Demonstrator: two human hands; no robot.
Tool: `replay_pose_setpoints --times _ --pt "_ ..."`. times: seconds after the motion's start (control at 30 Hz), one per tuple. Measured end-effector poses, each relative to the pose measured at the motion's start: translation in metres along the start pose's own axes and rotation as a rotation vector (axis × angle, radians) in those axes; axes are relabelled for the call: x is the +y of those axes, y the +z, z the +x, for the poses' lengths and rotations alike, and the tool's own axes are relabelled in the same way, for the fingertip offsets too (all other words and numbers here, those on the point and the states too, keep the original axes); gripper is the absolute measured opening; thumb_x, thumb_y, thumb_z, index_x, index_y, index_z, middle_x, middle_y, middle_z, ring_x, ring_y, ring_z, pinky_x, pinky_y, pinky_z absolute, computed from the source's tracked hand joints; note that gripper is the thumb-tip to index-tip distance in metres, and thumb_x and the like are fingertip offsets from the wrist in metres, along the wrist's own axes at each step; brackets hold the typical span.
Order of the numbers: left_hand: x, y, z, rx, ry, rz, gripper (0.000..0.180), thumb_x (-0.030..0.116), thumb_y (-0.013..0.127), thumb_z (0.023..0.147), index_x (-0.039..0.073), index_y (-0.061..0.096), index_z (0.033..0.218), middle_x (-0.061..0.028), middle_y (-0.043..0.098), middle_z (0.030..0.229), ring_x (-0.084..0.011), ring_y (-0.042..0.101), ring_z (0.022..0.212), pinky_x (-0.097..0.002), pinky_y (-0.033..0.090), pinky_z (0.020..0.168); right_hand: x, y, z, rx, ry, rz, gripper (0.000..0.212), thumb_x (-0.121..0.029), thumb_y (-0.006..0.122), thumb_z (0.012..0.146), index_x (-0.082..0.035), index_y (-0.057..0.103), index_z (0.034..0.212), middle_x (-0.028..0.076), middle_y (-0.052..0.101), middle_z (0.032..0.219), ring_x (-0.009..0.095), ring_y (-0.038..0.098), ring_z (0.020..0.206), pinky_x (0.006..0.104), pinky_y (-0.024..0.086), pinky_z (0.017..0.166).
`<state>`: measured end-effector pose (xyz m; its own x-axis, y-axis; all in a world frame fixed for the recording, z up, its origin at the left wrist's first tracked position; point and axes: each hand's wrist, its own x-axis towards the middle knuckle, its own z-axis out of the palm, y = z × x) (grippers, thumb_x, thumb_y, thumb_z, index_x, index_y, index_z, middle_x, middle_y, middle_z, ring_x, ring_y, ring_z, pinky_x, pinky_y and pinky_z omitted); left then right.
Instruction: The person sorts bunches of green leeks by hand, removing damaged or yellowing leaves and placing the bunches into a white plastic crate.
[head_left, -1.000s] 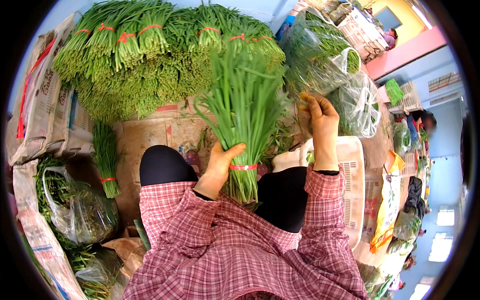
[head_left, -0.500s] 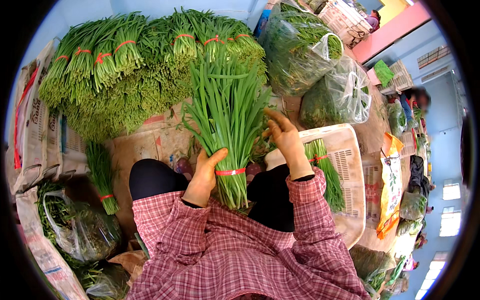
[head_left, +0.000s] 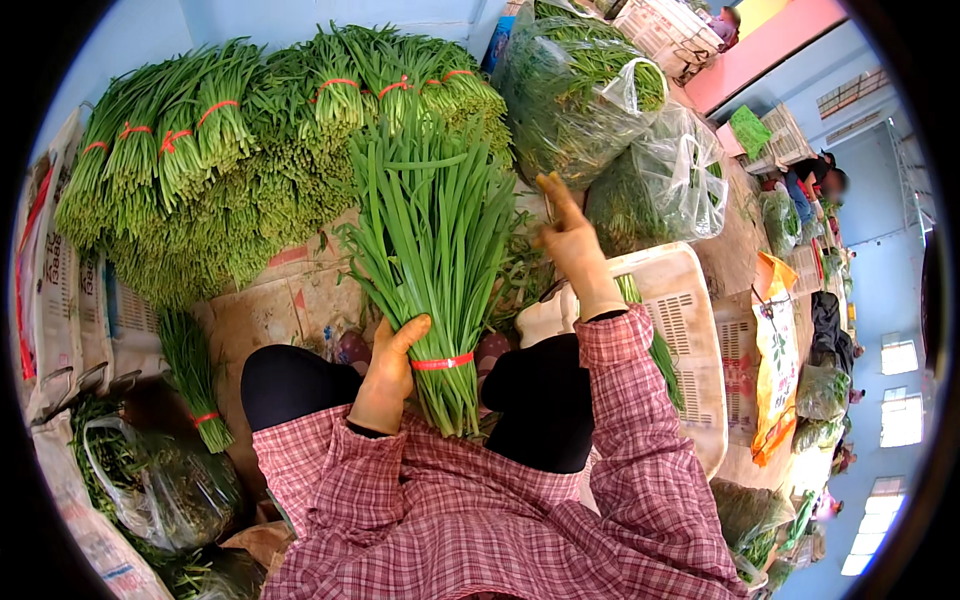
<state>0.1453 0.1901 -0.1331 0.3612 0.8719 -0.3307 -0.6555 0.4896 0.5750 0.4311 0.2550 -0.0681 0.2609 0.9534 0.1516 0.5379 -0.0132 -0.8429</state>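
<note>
My left hand (head_left: pixel 385 375) is wrapped round the lower part of a bunch of garlic chives (head_left: pixel 440 250). The bunch stands upright between my knees, its long flat leaves fanning away from me. A red band (head_left: pixel 442 362) circles it near the stem ends, just beside my left thumb. To the right of the leaves, my right hand (head_left: pixel 580 255) is raised with its index finger stretched out and nothing in it. Both hands wear tan gloves. A white plastic crate (head_left: pixel 712 410) stands right of my knee, holding another banded bunch (head_left: pixel 662 355), partly hidden by my right sleeve.
A large pile of banded chive bunches (head_left: pixel 250 220) lies against the far wall. One bunch (head_left: pixel 190 375) leans at the left. Clear bags of greens (head_left: pixel 575 110) stand at the far right; another bag (head_left: pixel 165 470) is at near left. Other people are in the right background.
My right hand has shifted slightly up and right of the leaves, its index finger stretching further. The bunch stays in my left hand. The whole view has shifted a little.
</note>
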Motion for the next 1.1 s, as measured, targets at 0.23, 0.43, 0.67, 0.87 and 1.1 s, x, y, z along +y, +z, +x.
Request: replay_pose_setpoints --times 0.23,0.43,0.67,0.87,1.1 --pt "0.001 -0.001 0.001 -0.056 -0.015 -0.007 0.063 0.015 0.074 0.083 -0.003 0.046 0.138 -0.0148 0.061 0.127 -0.0274 0.062 0.112 -0.0422 0.051 0.097 0.039 0.012 0.005 0.080 0.070 -0.223 0.016 -0.007 0.058 0.095 -0.003 0.069 0.105 0.009 0.072 0.083 0.018 0.066 0.070 0.0296 0.054 0.067" --pt "0.000 -0.001 0.002 -0.099 -0.005 0.018 0.063 0.017 0.074 0.083 -0.003 0.048 0.136 -0.0134 0.061 0.127 -0.0265 0.062 0.112 -0.0409 0.051 0.097 0.008 -0.013 0.015 0.233 0.482 0.487 0.024 -0.004 0.049 0.095 -0.002 0.072 0.102 0.003 0.059 0.064 0.009 0.044 0.045 0.0227 0.037 0.042" --pt "0.000 0.001 0.005 -0.083 -0.014 0.027 0.055 0.011 0.073 0.084 -0.002 0.052 0.133 -0.0125 0.064 0.123 -0.0246 0.063 0.108 -0.0385 0.051 0.094 0.012 -0.014 0.026 0.275 0.153 0.048 0.027 0.000 0.046 0.094 0.000 0.073 0.099 0.007 0.065 0.068 0.011 0.051 0.051 0.0242 0.042 0.047" --pt "-0.004 -0.007 0.006 0.049 0.041 0.170 0.053 0.007 0.075 0.084 -0.001 0.053 0.131 -0.0099 0.065 0.119 -0.0214 0.064 0.103 -0.0364 0.052 0.091 -0.071 -0.004 0.028 0.204 -0.129 0.252 0.022 -0.003 0.054 0.094 -0.007 0.072 0.106 0.004 0.070 0.090 0.015 0.062 0.080 0.0258 0.050 0.072" --pt "-0.007 -0.007 0.009 0.100 0.087 0.240 0.047 0.000 0.077 0.081 0.002 0.059 0.124 -0.0065 0.068 0.111 -0.0174 0.065 0.098 -0.0314 0.053 0.087 -0.103 0.097 -0.024 -0.299 -0.713 -0.671 0.026 -0.017 0.082 0.071 -0.013 0.074 0.096 0.006 0.067 0.077 0.025 0.064 0.075 0.0383 0.048 0.074"
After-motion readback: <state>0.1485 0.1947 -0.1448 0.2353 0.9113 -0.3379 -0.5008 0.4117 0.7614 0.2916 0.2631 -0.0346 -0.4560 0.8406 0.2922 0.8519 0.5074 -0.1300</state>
